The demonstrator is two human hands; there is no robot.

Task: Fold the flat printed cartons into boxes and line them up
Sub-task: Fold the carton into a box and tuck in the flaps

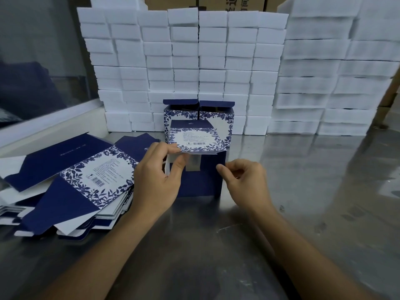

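Note:
A half-formed blue carton (pixel 201 180) stands on the steel table in front of me, its printed white-and-floral panel (pixel 195 138) tilted up on top. My left hand (pixel 155 178) grips the carton's left side, thumb and fingers pinching the edge of the printed panel. My right hand (pixel 244 180) has its fingers curled, the index fingertip touching the carton's right edge. Two folded boxes (pixel 198 113) with open top flaps stand side by side behind it. A loose stack of flat cartons (pixel 71 180) lies on the left.
A wall of stacked white foam blocks (pixel 184 61) runs along the back and the right. Brown cardboard boxes (pixel 205 2) show above it. A glass partition with a white sill (pixel 43 124) borders the left. Bare steel tabletop (pixel 313 180) lies to the right and near me.

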